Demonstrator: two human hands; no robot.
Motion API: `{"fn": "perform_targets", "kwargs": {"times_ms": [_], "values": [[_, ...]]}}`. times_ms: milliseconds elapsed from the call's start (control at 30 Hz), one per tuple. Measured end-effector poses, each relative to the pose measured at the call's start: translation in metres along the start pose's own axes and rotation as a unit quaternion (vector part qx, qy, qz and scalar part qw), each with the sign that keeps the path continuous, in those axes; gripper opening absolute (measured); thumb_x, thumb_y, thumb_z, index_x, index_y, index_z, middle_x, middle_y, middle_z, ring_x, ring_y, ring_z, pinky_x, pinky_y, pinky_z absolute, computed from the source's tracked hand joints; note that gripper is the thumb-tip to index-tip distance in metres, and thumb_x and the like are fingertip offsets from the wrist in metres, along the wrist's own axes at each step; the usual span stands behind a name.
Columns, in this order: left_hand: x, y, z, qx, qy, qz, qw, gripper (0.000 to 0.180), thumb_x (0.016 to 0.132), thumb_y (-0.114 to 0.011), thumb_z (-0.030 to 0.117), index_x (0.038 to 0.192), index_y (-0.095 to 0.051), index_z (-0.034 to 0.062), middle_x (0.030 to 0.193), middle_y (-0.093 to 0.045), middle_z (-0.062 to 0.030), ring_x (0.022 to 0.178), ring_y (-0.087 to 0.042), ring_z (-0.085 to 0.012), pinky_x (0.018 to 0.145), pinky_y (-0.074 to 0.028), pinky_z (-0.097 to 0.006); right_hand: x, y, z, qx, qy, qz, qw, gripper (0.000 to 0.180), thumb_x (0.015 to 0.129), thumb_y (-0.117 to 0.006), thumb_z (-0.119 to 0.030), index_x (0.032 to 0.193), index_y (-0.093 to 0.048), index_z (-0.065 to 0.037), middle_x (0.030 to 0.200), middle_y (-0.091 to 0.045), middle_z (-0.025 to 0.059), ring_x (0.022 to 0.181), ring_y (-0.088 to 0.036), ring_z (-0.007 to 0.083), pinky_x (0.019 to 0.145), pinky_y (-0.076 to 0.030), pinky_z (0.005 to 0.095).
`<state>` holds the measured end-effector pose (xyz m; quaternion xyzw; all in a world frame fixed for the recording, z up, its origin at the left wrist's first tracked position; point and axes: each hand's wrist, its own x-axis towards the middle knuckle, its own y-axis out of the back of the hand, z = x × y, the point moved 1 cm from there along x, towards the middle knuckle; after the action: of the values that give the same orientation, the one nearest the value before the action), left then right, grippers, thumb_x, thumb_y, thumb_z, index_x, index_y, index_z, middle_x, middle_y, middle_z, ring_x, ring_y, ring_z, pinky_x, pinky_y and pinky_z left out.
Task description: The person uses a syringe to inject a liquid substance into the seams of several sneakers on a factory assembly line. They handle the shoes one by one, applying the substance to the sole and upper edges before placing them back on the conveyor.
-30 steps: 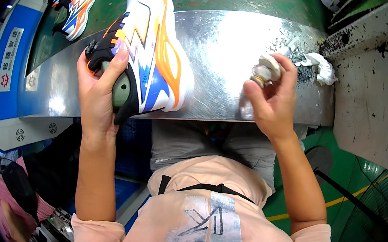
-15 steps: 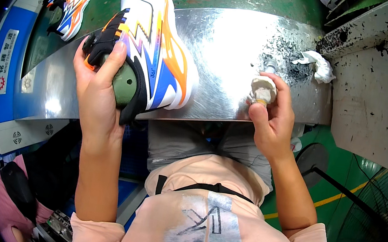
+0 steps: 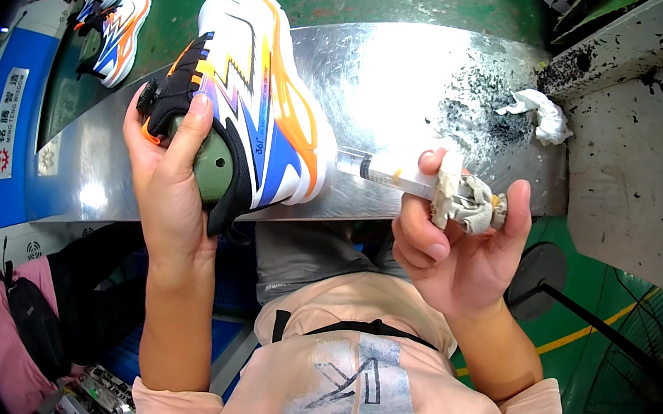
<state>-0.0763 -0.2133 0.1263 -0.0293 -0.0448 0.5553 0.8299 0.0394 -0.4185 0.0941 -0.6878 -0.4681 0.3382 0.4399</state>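
Observation:
My left hand grips the heel end of a white, orange and blue sports shoe fitted on a green last. The shoe rests tilted on the metal bench, toe pointing away. My right hand holds a clear syringe together with a dirty crumpled rag. The syringe lies level, its tip pointing left and nearly touching the shoe's side near the sole.
A second crumpled white rag lies on the bench at the right, beside black specks. Two more matching shoes stand on the green belt at the far left. A blue machine panel borders the bench's left end.
My right hand has lifted from the bench with the rag and now holds a syringe aimed at the shoe. My left hand turned the shoe slightly and keeps its grip.

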Motion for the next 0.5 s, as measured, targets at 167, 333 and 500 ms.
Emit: {"fn": "perform_targets", "kwargs": {"times_ms": [167, 333, 500], "values": [[0.000, 0.000, -0.001, -0.003, -0.001, 0.004, 1.000, 0.040, 0.090, -0.062, 0.007, 0.125, -0.045, 0.0014, 0.114, -0.060, -0.0141, 0.098, -0.064, -0.0198, 0.085, -0.054, -0.033, 0.010, -0.002, 0.010, 0.007, 0.019, 0.003, 1.000, 0.075, 0.092, -0.030, -0.071, 0.127, -0.044, -0.006, 0.071, -0.047, 0.0034, 0.053, -0.030, 0.0054, 0.046, -0.025, 0.0188], [0.000, 0.004, 0.000, -0.002, -0.006, 0.003, 1.000, 0.040, 0.090, -0.063, 0.006, 0.126, -0.045, 0.0015, 0.115, -0.060, -0.0137, 0.099, -0.063, -0.0193, 0.085, -0.054, -0.032, 0.015, -0.005, 0.014, -0.020, 0.014, 0.025, 0.999, 0.075, 0.092, -0.030, -0.070, 0.127, -0.044, -0.006, 0.071, -0.048, 0.0040, 0.053, -0.030, 0.0052, 0.045, -0.025, 0.0189], [-0.001, 0.009, 0.004, -0.023, 0.004, -0.008, 1.000, 0.050, 0.088, -0.066, 0.007, 0.130, -0.040, 0.0007, 0.116, -0.058, -0.0119, 0.102, -0.060, -0.0170, 0.089, -0.050, -0.030, 0.013, -0.009, 0.017, -0.082, 0.010, 0.004, 0.997, 0.078, 0.090, -0.036, -0.071, 0.127, -0.044, -0.004, 0.073, -0.048, 0.0037, 0.055, -0.029, 0.0037, 0.047, -0.024, 0.0180]]}}
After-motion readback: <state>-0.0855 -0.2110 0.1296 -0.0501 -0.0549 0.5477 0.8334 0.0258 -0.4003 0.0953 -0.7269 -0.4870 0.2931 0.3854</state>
